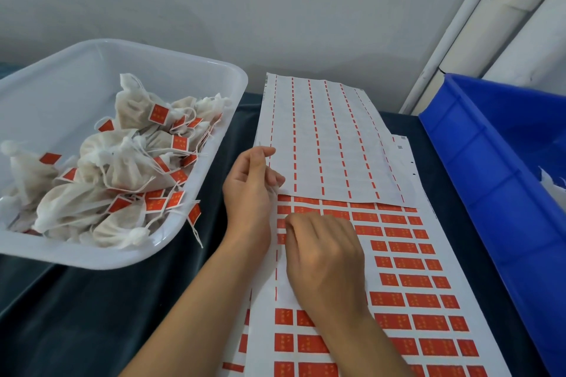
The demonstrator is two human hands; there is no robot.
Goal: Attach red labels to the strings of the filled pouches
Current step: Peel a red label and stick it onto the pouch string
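A sheet of red labels (407, 300) lies flat on the dark cloth in front of me. My right hand (324, 257) rests on it with fingers curled, the fingertips pinching at a red label (283, 225) near the sheet's left edge. My left hand (249, 190) hovers just beyond it with thumb and fingers curled, pinching what looks like a thin white string (262, 150); no pouch shows under it. Several filled white pouches (122, 168) with red labels on their strings lie heaped in a clear plastic tub (196, 70) at the left.
A used sheet with only red dashes (324, 138) overlaps the far end of the label sheet. More label sheets poke out beneath at the bottom (242, 343). A blue plastic crate (490, 162) stands along the right. A grey wall is behind.
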